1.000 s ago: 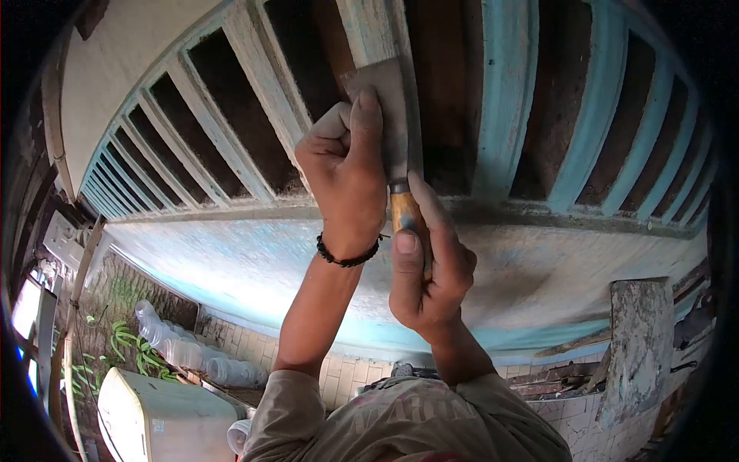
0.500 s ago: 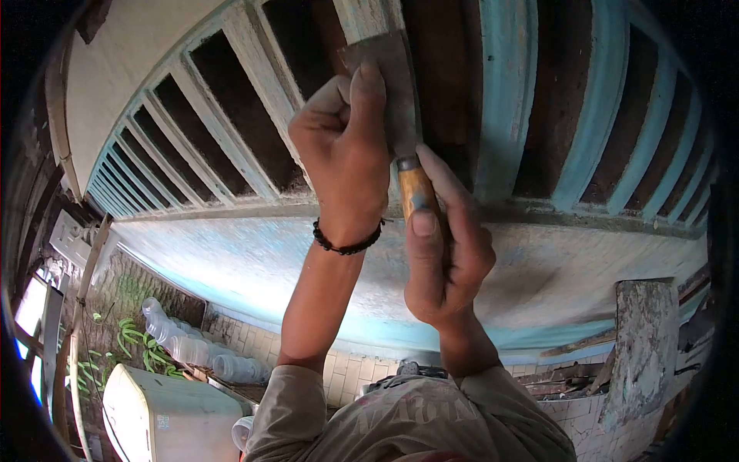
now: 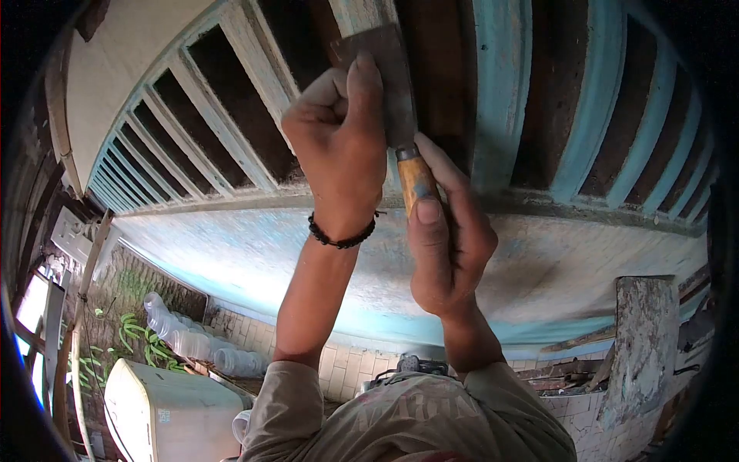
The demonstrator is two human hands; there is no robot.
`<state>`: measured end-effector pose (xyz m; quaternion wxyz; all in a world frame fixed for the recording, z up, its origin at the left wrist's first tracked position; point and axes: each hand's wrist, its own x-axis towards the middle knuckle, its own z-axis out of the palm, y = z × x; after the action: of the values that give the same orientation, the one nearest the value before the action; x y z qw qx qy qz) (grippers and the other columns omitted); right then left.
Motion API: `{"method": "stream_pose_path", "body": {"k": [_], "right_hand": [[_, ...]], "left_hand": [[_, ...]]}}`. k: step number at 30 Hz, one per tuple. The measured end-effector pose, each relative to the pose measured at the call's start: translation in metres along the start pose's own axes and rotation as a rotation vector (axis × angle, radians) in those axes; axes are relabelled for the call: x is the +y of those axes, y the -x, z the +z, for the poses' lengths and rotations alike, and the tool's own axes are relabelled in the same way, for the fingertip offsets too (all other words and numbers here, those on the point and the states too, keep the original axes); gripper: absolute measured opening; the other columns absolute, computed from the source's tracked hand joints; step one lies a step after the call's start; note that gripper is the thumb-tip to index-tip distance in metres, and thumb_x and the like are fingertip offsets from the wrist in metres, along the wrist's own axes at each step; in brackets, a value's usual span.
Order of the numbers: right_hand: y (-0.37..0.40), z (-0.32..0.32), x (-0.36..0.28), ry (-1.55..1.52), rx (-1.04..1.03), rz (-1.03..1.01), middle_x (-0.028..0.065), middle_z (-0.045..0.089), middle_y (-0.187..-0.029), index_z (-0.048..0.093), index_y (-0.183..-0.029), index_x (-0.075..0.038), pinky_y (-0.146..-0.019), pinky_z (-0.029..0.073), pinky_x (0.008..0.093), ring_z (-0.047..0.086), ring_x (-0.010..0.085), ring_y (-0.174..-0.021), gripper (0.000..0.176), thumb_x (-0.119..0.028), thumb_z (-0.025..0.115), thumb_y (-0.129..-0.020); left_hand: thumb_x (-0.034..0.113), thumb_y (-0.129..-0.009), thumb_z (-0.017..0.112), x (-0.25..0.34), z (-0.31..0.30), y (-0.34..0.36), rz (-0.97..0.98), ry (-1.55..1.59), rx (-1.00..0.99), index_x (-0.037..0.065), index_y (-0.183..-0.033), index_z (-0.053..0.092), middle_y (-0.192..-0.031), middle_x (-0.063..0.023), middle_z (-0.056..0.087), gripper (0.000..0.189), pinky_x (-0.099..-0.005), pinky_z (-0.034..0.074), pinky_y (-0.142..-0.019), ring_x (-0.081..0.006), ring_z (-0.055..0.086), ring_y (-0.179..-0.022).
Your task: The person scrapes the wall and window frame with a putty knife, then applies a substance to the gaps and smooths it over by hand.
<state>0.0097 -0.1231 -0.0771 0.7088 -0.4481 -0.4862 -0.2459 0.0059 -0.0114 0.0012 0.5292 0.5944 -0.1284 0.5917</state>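
Observation:
A putty knife [image 3: 394,92] with a wide metal blade and a worn wooden handle [image 3: 416,181] lies against a partly stripped slat [image 3: 362,14]. My right hand [image 3: 453,235] wraps round the handle, its thumb on top and its index finger along the side near the ferrule. Curled against the blade is my left hand [image 3: 339,127], the thumb pressed on the blade's face and the other fingers bent in. A dark beaded bracelet [image 3: 342,240] circles the left wrist. My left hand covers part of the slat behind the blade.
Turquoise slats [image 3: 504,85] stand to the right, paler scraped slats [image 3: 219,115] to the left. A ledge and patchy painted wall [image 3: 539,262] run below. Lower down are a pale bin-like box [image 3: 181,416], clear plastic containers [image 3: 192,344] and a weathered board [image 3: 639,346].
Both hands and the putty knife have shifted slightly up and to the left in the view. The grip on handle and blade looks the same.

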Motion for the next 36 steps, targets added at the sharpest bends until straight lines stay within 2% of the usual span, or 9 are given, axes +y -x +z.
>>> {"method": "stream_pose_path", "body": {"k": [5,8,11,15,20,21,23,27,36], "right_hand": [[0.012,-0.01,0.008,-0.129,-0.029,0.15,0.0157,0.07,-0.096,0.05,-0.143,0.005,-0.056,0.043,0.0252,0.057,0.0061,-0.065,0.045,-0.021,0.048,-0.106],[0.007,-0.009,0.004,-0.209,-0.002,0.208,0.0142,0.068,-0.105,0.052,-0.142,0.005,-0.056,0.039,0.0228,0.051,0.0046,-0.065,0.046,-0.023,0.048,-0.106],[0.005,-0.008,0.004,-0.244,0.031,0.232,0.0052,0.065,-0.103,0.054,-0.141,0.003,-0.046,0.025,0.0175,0.035,-0.001,-0.055,0.049,-0.03,0.05,-0.105],[0.006,-0.014,0.005,-0.271,0.017,0.318,0.0057,0.065,-0.106,0.055,-0.14,0.002,-0.047,0.029,0.0166,0.037,-0.0003,-0.057,0.053,-0.036,0.051,-0.103],[-0.001,-0.024,0.005,-0.451,-0.045,0.352,-0.0007,0.055,-0.072,0.051,-0.143,0.003,-0.047,0.029,0.0201,0.038,-0.0002,-0.052,0.047,-0.028,0.047,-0.107],[0.004,-0.025,0.007,-0.457,-0.049,0.363,-0.0015,0.053,-0.071,0.051,-0.143,0.002,-0.046,0.027,0.0199,0.037,-0.0007,-0.051,0.047,-0.028,0.047,-0.107],[0.009,-0.026,0.012,-0.472,-0.054,0.365,-0.0023,0.052,-0.069,0.051,-0.143,0.002,-0.045,0.026,0.0198,0.035,-0.0009,-0.05,0.048,-0.029,0.046,-0.107],[-0.001,-0.026,0.007,-0.471,-0.061,0.358,-0.0016,0.053,-0.069,0.051,-0.143,0.001,-0.045,0.027,0.0201,0.036,-0.0002,-0.05,0.047,-0.029,0.046,-0.107],[-0.02,-0.025,0.005,-0.367,-0.088,0.281,0.004,0.06,-0.08,0.054,-0.141,0.0,-0.052,0.035,0.0213,0.044,0.0023,-0.059,0.044,-0.028,0.045,-0.108]], "left_hand": [[0.012,-0.1,0.065,-0.008,-0.004,0.008,0.16,-0.1,-0.001,0.006,-0.058,0.045,-0.055,0.0095,0.042,0.046,-0.0239,0.02,-0.05,0.0,0.031,-0.056],[0.011,-0.1,0.065,0.001,0.002,0.002,0.049,-0.067,0.012,0.006,-0.058,0.044,-0.055,0.009,0.042,0.047,-0.0239,0.02,-0.05,-0.0004,0.031,-0.056],[0.01,-0.099,0.065,-0.001,-0.001,0.01,0.059,-0.125,0.021,0.006,-0.058,0.043,-0.055,0.009,0.043,0.047,-0.0237,0.02,-0.05,-0.0003,0.031,-0.056],[0.01,-0.099,0.065,-0.004,0.0,0.01,0.135,-0.164,0.026,0.007,-0.058,0.043,-0.054,0.009,0.041,0.047,-0.0235,0.019,-0.05,0.0,0.03,-0.056],[0.01,-0.099,0.066,0.014,0.014,0.008,0.107,-0.19,0.053,0.006,-0.057,0.044,-0.053,0.0081,0.042,0.047,-0.0226,0.02,-0.049,0.0007,0.032,-0.054],[0.01,-0.099,0.066,0.01,0.01,0.012,0.14,-0.226,0.048,0.006,-0.057,0.044,-0.053,0.0077,0.044,0.047,-0.0223,0.021,-0.048,0.0009,0.034,-0.053],[0.01,-0.099,0.066,-0.003,0.001,0.018,0.212,-0.29,0.033,0.006,-0.057,0.045,-0.052,0.007,0.047,0.046,-0.0217,0.021,-0.047,0.0012,0.037,-0.051],[0.01,-0.098,0.066,0.012,0.011,0.01,0.195,-0.296,0.049,0.006,-0.057,0.046,-0.052,0.0069,0.047,0.046,-0.0218,0.021,-0.047,0.0012,0.036,-0.051],[0.013,-0.099,0.066,0.015,0.011,-0.005,0.215,-0.332,0.063,0.006,-0.056,0.044,-0.051,0.0078,0.041,0.048,-0.0229,0.021,-0.048,0.0003,0.033,-0.053]]}}
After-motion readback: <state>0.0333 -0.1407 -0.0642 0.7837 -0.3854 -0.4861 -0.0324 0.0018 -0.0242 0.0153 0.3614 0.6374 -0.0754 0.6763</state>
